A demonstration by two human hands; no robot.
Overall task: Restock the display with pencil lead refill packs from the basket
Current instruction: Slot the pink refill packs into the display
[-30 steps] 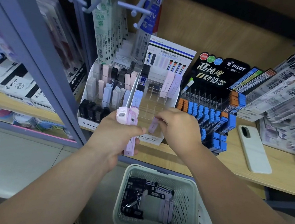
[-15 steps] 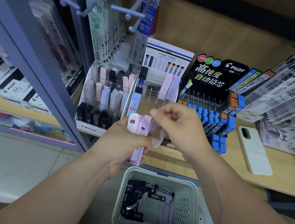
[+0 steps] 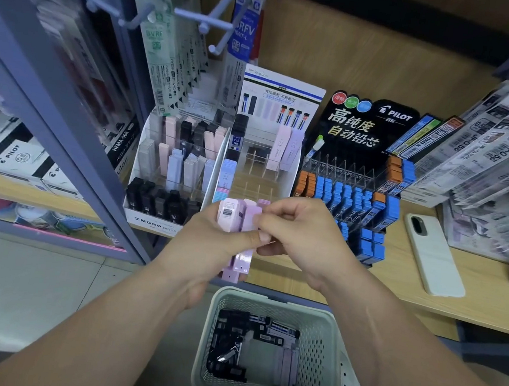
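Note:
My left hand (image 3: 209, 244) grips a bunch of pink and lilac lead refill packs (image 3: 240, 223), held upright in front of the shelf edge. My right hand (image 3: 296, 229) pinches the rightmost pack of that bunch near its top. Just behind the hands stands the clear tiered Tombow display (image 3: 266, 162), with two pastel packs at its back right, a column of packs on its left and bare slots in the middle. Below, a pale green basket (image 3: 323, 327) holds several black and lilac packs.
A white MONO display (image 3: 161, 223) of black and pastel packs stands left of the Tombow one. A black Pilot display (image 3: 357, 198) with blue and orange packs is to the right. A white phone (image 3: 433, 254) lies on the wooden shelf. Hooks with hanging refills are above.
My right hand left the clear display's front slot and came back to the bunch in my left hand. It now pinches one pack there. The view shifted slightly.

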